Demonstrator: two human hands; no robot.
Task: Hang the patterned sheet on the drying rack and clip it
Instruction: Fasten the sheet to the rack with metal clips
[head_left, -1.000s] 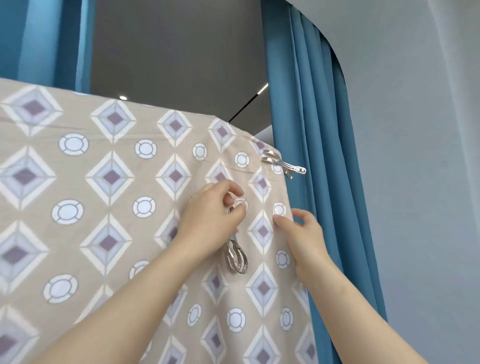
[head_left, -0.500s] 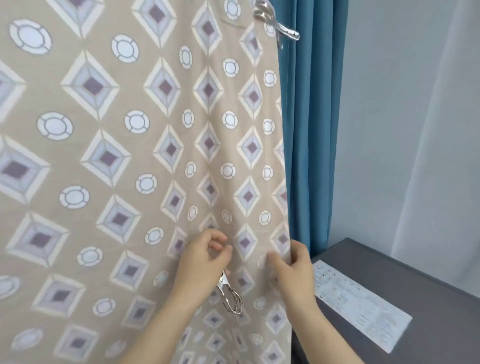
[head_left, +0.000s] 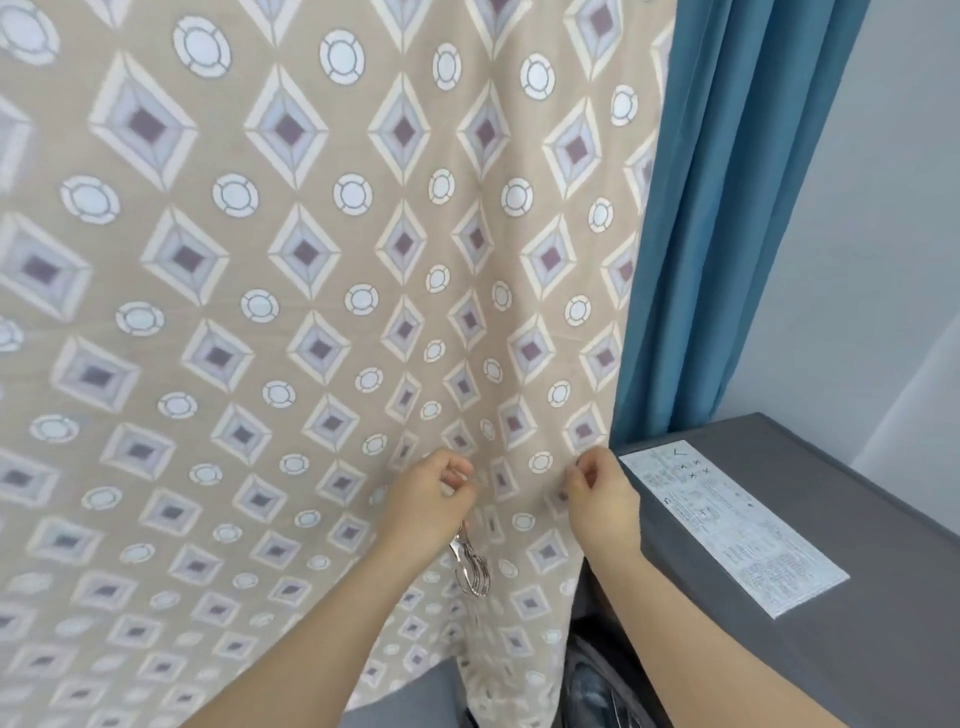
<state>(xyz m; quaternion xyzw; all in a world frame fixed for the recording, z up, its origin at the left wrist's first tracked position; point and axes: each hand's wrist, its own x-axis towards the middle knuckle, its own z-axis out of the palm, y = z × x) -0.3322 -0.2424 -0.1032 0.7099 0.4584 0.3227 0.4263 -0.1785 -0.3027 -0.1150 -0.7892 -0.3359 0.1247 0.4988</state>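
Grey worktop (head_left: 841, 639) at 4 o'clock bears a white printed label (head_left: 727, 525). Near centre, the left hand (head_left: 426, 501) curls round silver metal clips (head_left: 471, 566) dangling beneath it. Just beside it, at 3 o'clock, the right hand (head_left: 600, 493) pinches the edge of the beige diamond-and-circle patterned sheet (head_left: 311, 260), which hangs across the view. Behind, at 1 o'clock, hangs a blue pleated curtain (head_left: 727, 208).
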